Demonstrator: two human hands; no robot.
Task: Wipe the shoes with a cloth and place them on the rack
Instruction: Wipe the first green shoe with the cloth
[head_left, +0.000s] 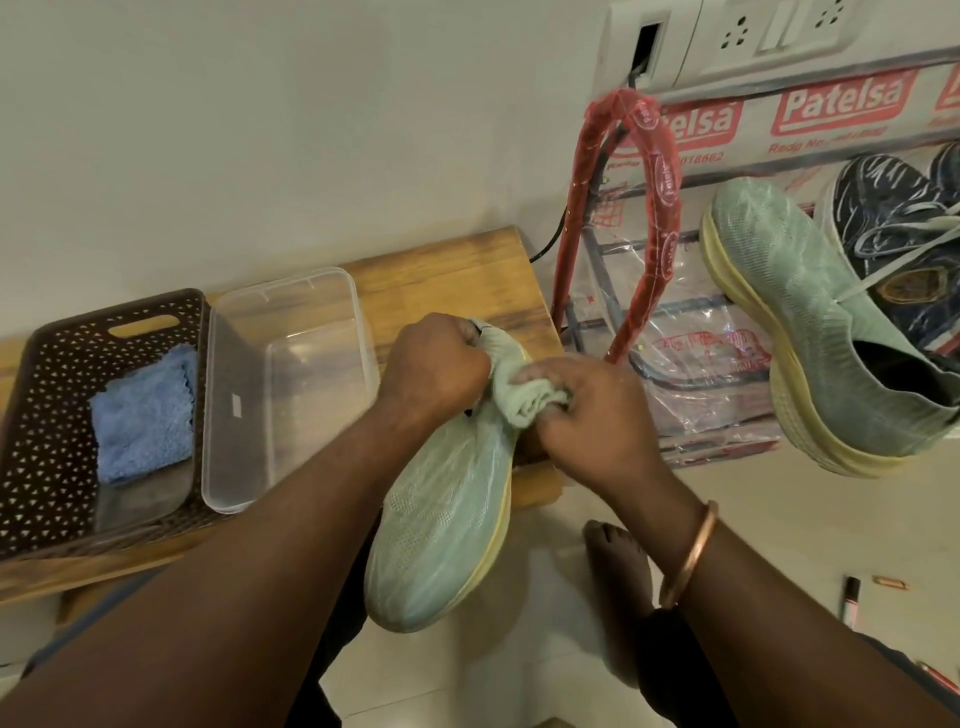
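On a low wooden table (452, 275): a brown perforated basket (47, 415) and, just beside it on the right, a clear plastic tub (291, 332). On the plastic-wrapped rack (670, 218) further right: a pale green shoe (810, 332), tilted, next to a dark laced shoe (893, 228).

Pale green knit shoe (447, 509) with yellow sole, toe toward the viewer, heel over the desk (467, 275) edge, crumpled pale cloth (524, 400) bunched against its collar, matching second shoe (810, 332) tilted on the plastic-wrapped rack (666, 228).
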